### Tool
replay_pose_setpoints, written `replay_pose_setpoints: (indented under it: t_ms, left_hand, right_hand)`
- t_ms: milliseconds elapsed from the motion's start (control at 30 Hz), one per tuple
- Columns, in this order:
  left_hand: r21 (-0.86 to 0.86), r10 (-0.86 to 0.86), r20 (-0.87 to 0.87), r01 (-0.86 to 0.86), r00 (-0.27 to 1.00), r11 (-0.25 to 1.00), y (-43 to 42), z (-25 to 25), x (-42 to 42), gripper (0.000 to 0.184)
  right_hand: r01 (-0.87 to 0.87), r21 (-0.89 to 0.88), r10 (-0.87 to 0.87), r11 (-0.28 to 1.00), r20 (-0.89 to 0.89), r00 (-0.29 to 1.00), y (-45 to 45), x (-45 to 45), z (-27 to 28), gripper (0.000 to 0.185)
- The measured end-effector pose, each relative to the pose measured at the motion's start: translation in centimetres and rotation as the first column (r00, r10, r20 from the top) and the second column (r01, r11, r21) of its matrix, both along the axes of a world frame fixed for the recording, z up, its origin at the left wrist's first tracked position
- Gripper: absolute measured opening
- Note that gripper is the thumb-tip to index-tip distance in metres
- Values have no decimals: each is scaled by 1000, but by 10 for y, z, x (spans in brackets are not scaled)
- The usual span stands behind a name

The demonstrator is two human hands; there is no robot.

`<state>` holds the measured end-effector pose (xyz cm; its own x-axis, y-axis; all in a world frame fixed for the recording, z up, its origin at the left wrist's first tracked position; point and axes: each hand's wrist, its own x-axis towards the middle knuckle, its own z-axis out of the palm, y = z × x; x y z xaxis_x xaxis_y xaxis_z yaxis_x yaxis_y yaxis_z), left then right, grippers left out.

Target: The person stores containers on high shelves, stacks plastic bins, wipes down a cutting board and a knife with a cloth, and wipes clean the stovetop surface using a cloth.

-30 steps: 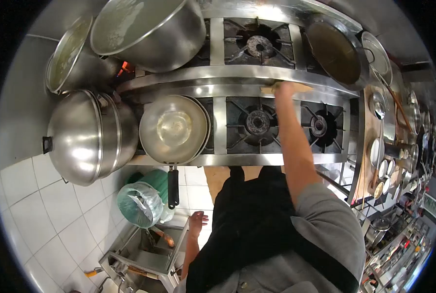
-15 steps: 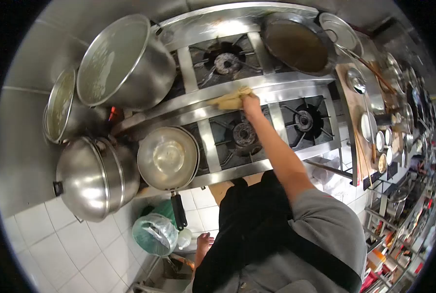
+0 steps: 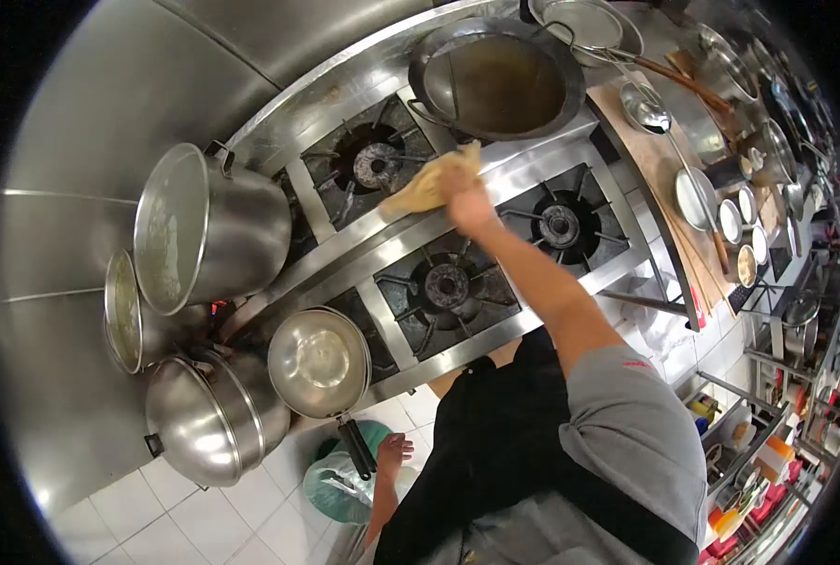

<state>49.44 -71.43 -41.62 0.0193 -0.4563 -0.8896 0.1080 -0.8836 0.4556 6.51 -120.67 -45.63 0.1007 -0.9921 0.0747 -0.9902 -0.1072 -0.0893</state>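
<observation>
My right hand point(image 3: 465, 200) is closed on a yellowish cloth point(image 3: 418, 194) and presses it on the steel rail point(image 3: 344, 248) between the back and front burners. Just behind the hand sits a large dark wok point(image 3: 509, 85) with brownish liquid in it. A back burner point(image 3: 376, 165) lies to the left of the cloth, and a front burner point(image 3: 446, 285) is nearer my body. My left hand point(image 3: 394, 452) hangs low beside my apron, empty, its fingers loosely apart. It is near the black handle point(image 3: 356, 448) of a steel frying pan point(image 3: 318, 363) but does not appear to hold it.
At left stand a tall stockpot point(image 3: 236, 235), a smaller pot point(image 3: 124, 311) of liquid and a domed steel vessel point(image 3: 194, 424). A lined green bin point(image 3: 335, 494) is on the tiled floor. To the right, a wooden board point(image 3: 632, 132) carries ladles and bowls.
The view has turned, so the stove appears tilted. My right hand has moved the cloth along the rail to the right, closer to the wok. My left hand is now closer to the pan handle.
</observation>
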Motion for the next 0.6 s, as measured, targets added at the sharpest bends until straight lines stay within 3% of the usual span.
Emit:
replay_pose_setpoints:
  t_ms: [33,100,133,167,200,233,267,300,367,400,500,533,567,600]
  left_hand:
    - [-23,-15,66,17,998,1000,-2,7,-11,25]
    - [-67,-31,194,45,980,997,-3,21,-40,25]
    - [-69,75,21,-74,997,995,4,15,-43,25]
    - [-54,178,-156,-188,972,981,16,-4,-42,25]
    - [-69,121,-185,-136,975,988,28,-12,-46,28]
    - [-197,-151,-3,147,989,969,40,-13,-58,31]
    - [-292,-397,227,451,889,843,46,-17,-66,33]
    - [-322,-493,364,604,790,729,55,-23,-72,36]
    - [-370,-585,451,738,674,565,63,-49,-75,38]
    - [-340,-598,427,733,678,589,60,-64,-72,38]
    - [-221,-607,371,702,703,677,48,-92,-62,38]
    - [-224,-476,94,485,874,845,39,-87,-65,36]
    - [-130,-256,-154,238,954,963,26,-76,-72,33]
    - [-107,-226,-68,218,972,970,9,-53,-87,32]
  right_hand:
    - [29,-85,-18,996,132,991,-6,-35,5,57]
    - [191,-109,-187,976,39,982,-9,-80,30,55]
    - [255,-101,-225,962,241,944,-21,-90,37,50]
    - [276,-72,-263,959,150,953,-24,-80,47,48]
    - [307,-39,-305,951,55,951,-18,-62,54,46]
    - [260,-36,-259,965,40,965,-15,-38,43,46]
    - [220,-38,-219,975,24,975,-14,-14,33,45]
    - [134,145,-136,980,5,991,-9,9,46,46]
    - [-80,164,67,983,85,994,15,16,59,48]
    - [-208,-19,208,978,145,967,21,7,59,50]
    - [-106,-156,122,982,97,988,8,-67,26,49]
    - [-37,-245,51,969,50,997,6,-104,15,46]
    - [92,360,-136,928,99,986,-13,-148,10,45]
    - [81,-11,-80,997,86,993,-7,-194,12,43]
